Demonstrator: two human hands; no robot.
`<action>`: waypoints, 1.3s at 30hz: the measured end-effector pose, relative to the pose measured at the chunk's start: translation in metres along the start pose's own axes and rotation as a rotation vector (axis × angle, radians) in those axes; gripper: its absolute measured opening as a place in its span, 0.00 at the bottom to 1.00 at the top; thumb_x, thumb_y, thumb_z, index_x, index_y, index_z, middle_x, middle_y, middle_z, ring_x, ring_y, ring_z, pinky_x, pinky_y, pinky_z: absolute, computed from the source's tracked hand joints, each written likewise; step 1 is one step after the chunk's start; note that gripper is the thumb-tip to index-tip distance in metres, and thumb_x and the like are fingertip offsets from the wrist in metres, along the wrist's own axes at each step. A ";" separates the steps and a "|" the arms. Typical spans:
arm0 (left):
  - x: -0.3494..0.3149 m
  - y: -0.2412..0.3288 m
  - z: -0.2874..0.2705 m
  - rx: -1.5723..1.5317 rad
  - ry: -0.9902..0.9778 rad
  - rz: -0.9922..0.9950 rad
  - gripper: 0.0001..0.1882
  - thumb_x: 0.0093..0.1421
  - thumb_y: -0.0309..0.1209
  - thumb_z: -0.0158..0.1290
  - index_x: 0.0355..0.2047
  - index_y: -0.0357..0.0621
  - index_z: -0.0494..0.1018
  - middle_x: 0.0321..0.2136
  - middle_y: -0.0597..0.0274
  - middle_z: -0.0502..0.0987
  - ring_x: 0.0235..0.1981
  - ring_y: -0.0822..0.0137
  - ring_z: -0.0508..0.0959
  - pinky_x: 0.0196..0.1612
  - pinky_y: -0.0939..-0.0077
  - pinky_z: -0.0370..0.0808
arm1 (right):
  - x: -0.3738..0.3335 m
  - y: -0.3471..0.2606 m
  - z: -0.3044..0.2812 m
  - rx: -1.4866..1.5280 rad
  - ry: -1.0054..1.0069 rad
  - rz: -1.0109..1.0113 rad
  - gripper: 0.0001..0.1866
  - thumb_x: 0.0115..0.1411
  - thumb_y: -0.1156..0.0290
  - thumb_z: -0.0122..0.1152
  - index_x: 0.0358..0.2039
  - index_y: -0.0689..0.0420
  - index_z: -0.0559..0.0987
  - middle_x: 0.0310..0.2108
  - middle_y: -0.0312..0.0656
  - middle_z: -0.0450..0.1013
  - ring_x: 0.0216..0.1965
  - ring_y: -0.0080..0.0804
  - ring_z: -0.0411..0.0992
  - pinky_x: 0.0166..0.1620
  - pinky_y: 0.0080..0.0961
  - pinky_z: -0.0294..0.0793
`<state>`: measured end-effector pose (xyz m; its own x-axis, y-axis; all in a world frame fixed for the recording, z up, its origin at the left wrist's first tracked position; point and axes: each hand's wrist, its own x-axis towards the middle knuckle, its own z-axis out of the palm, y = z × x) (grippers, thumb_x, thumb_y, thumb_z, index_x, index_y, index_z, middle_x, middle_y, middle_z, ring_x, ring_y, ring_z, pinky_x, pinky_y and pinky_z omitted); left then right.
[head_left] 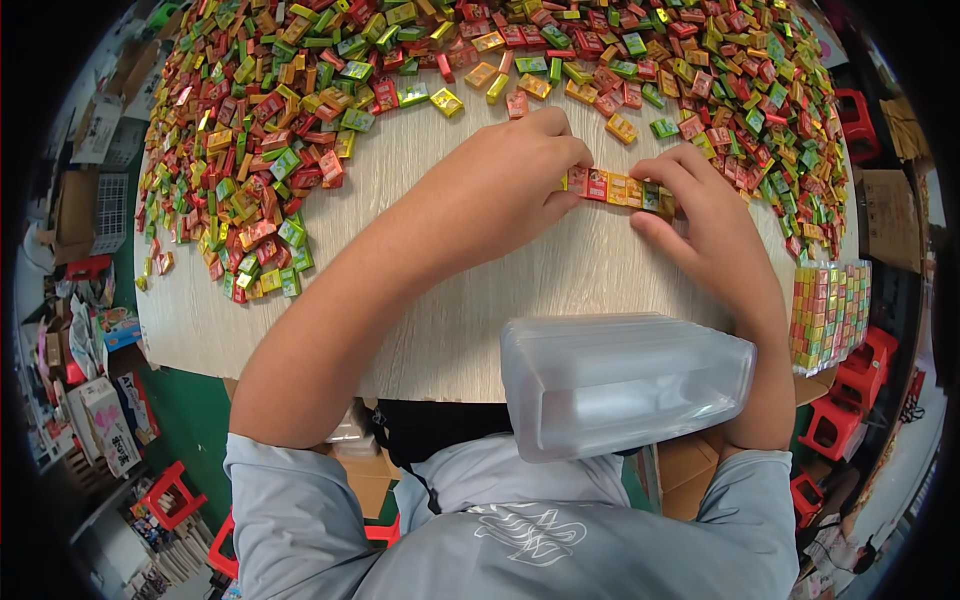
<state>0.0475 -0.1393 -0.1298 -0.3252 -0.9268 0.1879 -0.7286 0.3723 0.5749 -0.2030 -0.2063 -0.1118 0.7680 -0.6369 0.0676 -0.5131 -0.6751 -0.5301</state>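
Observation:
A short row of small foil-wrapped sweets (608, 188), in red, yellow and green, lies on the pale wooden table (420, 330) between my two hands. My left hand (530, 170) is closed at the row's left end, its thumb below and its fingers above. At the right end, my right hand (700, 205) curves round the sweets with thumb and fingertips on either side. The sweets under my fingers are partly hidden. Just past my left knuckles lies a loose red sweet (516, 105). Nearer my body, by my right forearm, stands a nested stack of clear plastic boxes (625, 350).
A big heap of mixed wrapped sweets (270, 130) curves along the table's far side and both flanks. At the right edge stands a clear pack filled with rows of sweets (830, 315). Red stools (865, 365) and cardboard boxes (890, 220) stand around the table.

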 end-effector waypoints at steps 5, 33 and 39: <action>0.000 -0.001 0.000 0.010 0.015 0.008 0.15 0.61 0.29 0.65 0.47 0.38 0.81 0.39 0.52 0.76 0.34 0.53 0.82 0.41 0.60 0.79 | 0.000 0.001 0.002 -0.037 0.022 -0.004 0.18 0.60 0.68 0.70 0.49 0.59 0.78 0.43 0.47 0.72 0.44 0.51 0.75 0.47 0.42 0.76; 0.004 0.015 0.021 0.144 0.156 -0.037 0.14 0.55 0.38 0.68 0.41 0.49 0.85 0.35 0.54 0.77 0.37 0.52 0.82 0.41 0.57 0.80 | 0.001 0.000 0.015 -0.115 0.114 -0.030 0.18 0.62 0.66 0.70 0.50 0.57 0.79 0.45 0.46 0.73 0.46 0.49 0.75 0.49 0.40 0.76; 0.003 0.019 0.010 0.190 0.236 -0.003 0.17 0.55 0.38 0.70 0.45 0.53 0.84 0.35 0.57 0.76 0.35 0.55 0.81 0.40 0.60 0.80 | 0.005 -0.006 0.011 -0.134 0.239 -0.095 0.16 0.61 0.65 0.70 0.48 0.56 0.81 0.43 0.45 0.73 0.45 0.47 0.76 0.48 0.40 0.76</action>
<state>0.0265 -0.1341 -0.1262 -0.1896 -0.9057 0.3791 -0.8365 0.3511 0.4206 -0.1919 -0.2012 -0.1170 0.7114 -0.6271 0.3171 -0.5010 -0.7691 -0.3969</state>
